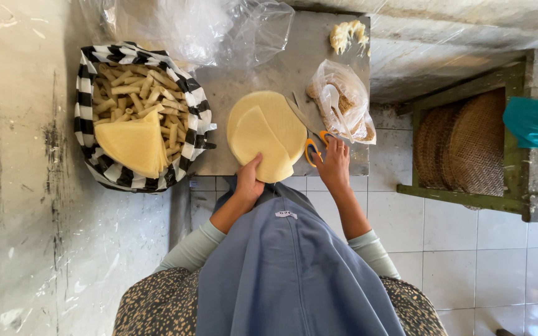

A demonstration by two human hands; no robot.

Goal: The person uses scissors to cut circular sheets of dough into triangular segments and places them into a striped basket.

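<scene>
We stood at the small grey bench (263, 74) with a round stack of pale yellow pastry sheets (275, 121) in front of us. Our left hand (248, 180) rested on the near edge of the top cut sheet (258, 146), a wedge-shaped piece lying over the stack; the fingers were curled loosely over its rim, pressing rather than gripping. Our right hand (334, 163) lay flat and open just beside the scissors (312, 140), whose orange handles sat at the stack's right edge with the blades pointing away across the bench. The fingertips touched or nearly touched the handles; we could not tell which, and they had not closed round them.

We judged this to be the cutting step: one sheet was already trimmed into a wedge, and the striped bowl (88, 124) to the left held finished rolls (135, 90) with more wedges (135, 143) laid on top. The next move seemed to call for closing the right hand on the scissors while the left steadied the sheet so it would not slide or tear.

A clear bag of filling with a white spoon (340, 102) sat just right of the stack, a crumpled plastic bag (207, 28) lay at the far side, and a lump of dough (347, 34) rested at the far corner.
</scene>
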